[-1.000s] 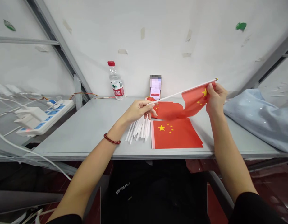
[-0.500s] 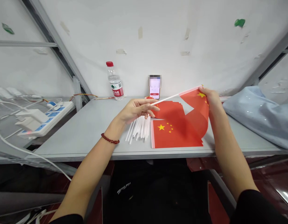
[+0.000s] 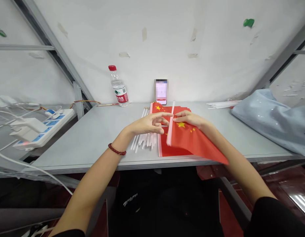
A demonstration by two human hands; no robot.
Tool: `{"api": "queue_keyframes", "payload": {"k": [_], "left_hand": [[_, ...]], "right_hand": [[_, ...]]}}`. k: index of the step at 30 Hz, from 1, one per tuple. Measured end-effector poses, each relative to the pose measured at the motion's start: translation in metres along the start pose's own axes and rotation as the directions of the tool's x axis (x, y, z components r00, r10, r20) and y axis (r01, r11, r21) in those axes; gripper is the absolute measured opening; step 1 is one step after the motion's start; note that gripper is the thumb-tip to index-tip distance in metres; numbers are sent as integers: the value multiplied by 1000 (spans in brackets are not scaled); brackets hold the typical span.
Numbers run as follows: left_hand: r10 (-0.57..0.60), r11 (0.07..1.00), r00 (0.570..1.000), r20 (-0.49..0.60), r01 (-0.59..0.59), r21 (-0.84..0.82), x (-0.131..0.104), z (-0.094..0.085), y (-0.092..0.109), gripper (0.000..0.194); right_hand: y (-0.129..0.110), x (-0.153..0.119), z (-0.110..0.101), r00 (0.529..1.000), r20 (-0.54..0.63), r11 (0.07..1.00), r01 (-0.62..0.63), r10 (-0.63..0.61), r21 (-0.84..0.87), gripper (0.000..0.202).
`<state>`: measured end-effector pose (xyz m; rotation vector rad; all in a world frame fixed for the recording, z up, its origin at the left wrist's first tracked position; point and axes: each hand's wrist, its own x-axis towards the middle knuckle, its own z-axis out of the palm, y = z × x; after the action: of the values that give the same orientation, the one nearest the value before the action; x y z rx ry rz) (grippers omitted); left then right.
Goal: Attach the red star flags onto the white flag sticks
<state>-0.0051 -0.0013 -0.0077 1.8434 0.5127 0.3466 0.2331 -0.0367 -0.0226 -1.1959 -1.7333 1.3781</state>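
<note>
My right hand pinches a small red flag with yellow stars by its white sleeve edge. A white stick runs through this edge and pokes out at the top; the flag's loose corner hangs past the table's front edge. My left hand holds nothing, its index finger stretched out to the sleeve and the other fingers loosely bent. Under my left hand lies a bunch of white plastic sticks. Below the held flag is a stack of red flags, partly covered. More red flags lie behind my hands.
A water bottle with a red cap and a phone stand against the wall. Long white sticks lie at the back right beside a light blue cloth bundle. On the left is a power strip with chargers and cables.
The flag and stick swung from slanting up at the right to nearly upright. My right hand came left and down to the sleeve; my left hand let go of the stick's end.
</note>
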Motion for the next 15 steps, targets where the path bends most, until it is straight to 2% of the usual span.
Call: {"api": "queue_keyframes", "payload": {"k": [3, 5, 7, 8, 9, 10, 11, 13, 14, 15], "left_hand": [[-3, 999, 1000, -18, 4, 36, -1, 2, 0, 56], [-19, 999, 998, -60, 22, 49, 1, 4, -1, 45], [-8, 1000, 980, -198, 10, 8, 6, 4, -3, 34], [7, 999, 947, -320, -17, -27, 8, 2, -5, 28], [25, 996, 881, -473, -60, -61, 10, -2, -7, 21], [28, 991, 776, -630, -104, -84, 11, -8, -9, 16], [25, 987, 654, -756, -138, -87, 12, -14, -11, 12], [63, 989, 425, -903, -145, 0, 9, -30, -14, 12], [94, 994, 373, -923, -88, 66, 6, -37, -15, 14], [123, 991, 382, -916, 7, 136, 3, -43, -16, 16]], "right_hand": [[2, 1, 4, 976, 217, 996, 51, -34, -71, 38], [2, 2, 9, 952, 299, 993, 86, -58, -79, 41], [4, 3, 11, 928, 365, 992, 110, -79, -66, 40], [4, 3, 11, 912, 402, 991, 118, -83, -63, 38], [5, 3, 11, 892, 445, 991, 122, -81, -64, 35], [5, 3, 9, 866, 495, 990, 124, -76, -64, 33], [6, 2, 7, 840, 538, 991, 123, -71, -61, 32], [7, 0, 1, 811, 581, 992, 114, -64, -51, 30], [7, 0, -2, 812, 580, 993, 109, -64, -43, 30], [7, -1, -4, 822, 567, 994, 101, -64, -34, 29]]}}
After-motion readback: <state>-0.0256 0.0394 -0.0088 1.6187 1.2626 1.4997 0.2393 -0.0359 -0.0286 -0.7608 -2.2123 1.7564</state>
